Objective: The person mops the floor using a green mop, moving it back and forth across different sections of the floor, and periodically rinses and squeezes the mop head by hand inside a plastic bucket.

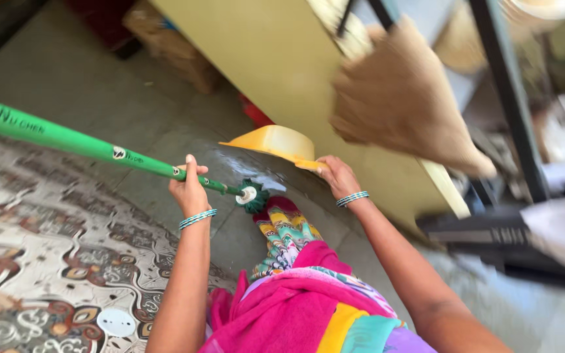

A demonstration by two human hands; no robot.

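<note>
My left hand (pixel 189 188) is closed around the lower part of a long green handle (pixel 67 140) that slants up to the left edge. Its green end piece with a white cap (pixel 251 195) sits just right of my hand, above the wet floor. My right hand (pixel 338 175) grips the handle of a yellow dustpan (pixel 274 141), which is tilted over the grey stone floor next to a yellow cabinet. Both wrists wear striped bangles. My bright pink and multicoloured clothing fills the bottom middle.
A yellow cabinet side (pixel 276 59) stands right behind the dustpan. A straw broom (pixel 403 98) leans against it on the right. A patterned floor covering (pixel 53 261) spreads to the left. Dark metal frame legs (pixel 508 98) and blurred clutter stand on the right; a cardboard box (pixel 178 49) lies behind.
</note>
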